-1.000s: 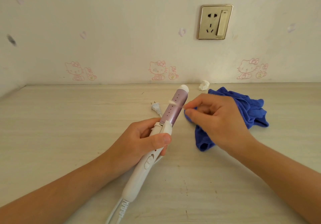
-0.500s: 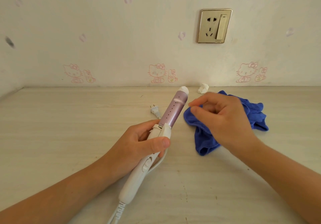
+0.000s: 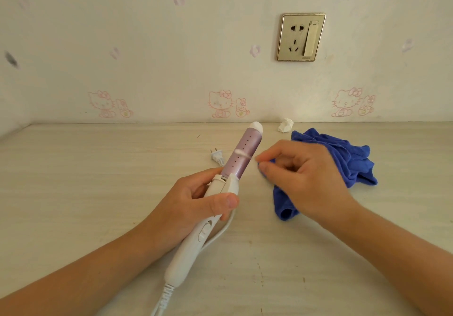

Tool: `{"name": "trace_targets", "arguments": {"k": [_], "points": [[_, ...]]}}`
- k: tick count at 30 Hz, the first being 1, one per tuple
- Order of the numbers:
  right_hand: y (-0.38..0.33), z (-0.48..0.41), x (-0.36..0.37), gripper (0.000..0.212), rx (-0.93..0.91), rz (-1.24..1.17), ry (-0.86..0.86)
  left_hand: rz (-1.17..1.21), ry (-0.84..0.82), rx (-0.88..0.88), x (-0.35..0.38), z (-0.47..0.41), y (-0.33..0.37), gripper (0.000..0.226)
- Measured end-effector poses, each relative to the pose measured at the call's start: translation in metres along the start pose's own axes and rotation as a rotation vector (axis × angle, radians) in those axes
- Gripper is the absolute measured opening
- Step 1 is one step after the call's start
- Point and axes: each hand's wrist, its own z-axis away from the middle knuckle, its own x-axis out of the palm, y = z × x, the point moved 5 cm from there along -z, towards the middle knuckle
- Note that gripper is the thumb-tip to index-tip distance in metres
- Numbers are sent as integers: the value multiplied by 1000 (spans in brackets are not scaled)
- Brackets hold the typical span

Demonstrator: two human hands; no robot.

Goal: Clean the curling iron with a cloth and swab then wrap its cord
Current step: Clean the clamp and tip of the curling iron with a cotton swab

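Observation:
My left hand [image 3: 193, 207] grips the white handle of the curling iron [image 3: 241, 153], which points up and away with its purple barrel and white tip. My right hand [image 3: 301, 175] pinches a cotton swab [image 3: 242, 153] between thumb and forefinger; the swab's white tip lies across the middle of the barrel. The crumpled blue cloth [image 3: 353, 161] lies on the table behind and under my right hand. The white cord [image 3: 220, 232] loops beneath the handle and leaves at the bottom edge, and its plug [image 3: 217, 155] rests on the table left of the barrel.
A small crumpled white tissue [image 3: 285, 124] sits by the wall behind the cloth. A wall socket with a switch [image 3: 301, 37] is mounted above. The pale wooden table [image 3: 98, 180] stretches left and right, meeting the wall at the back.
The swab tip left the barrel half a second ago and now lies across it again, slightly lower. My left hand and the iron barely shifted.

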Motion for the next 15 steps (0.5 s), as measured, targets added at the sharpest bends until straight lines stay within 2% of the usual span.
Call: {"name": "trace_targets", "arguments": {"k": [2,7,13,15], "points": [[-2,2,3,17,-20,8,-16,3,2,3,0,0,0,41],[11,-17,-27,20,86,1,184,-6,-9,22,3,-1,0,45],[-1,-1,-2,20,-17,-35,-14,6,0,39,4,-2,1,49],[1,-5,-9,24,-14,-17,42,11,5,42,4,-2,1,50]]}}
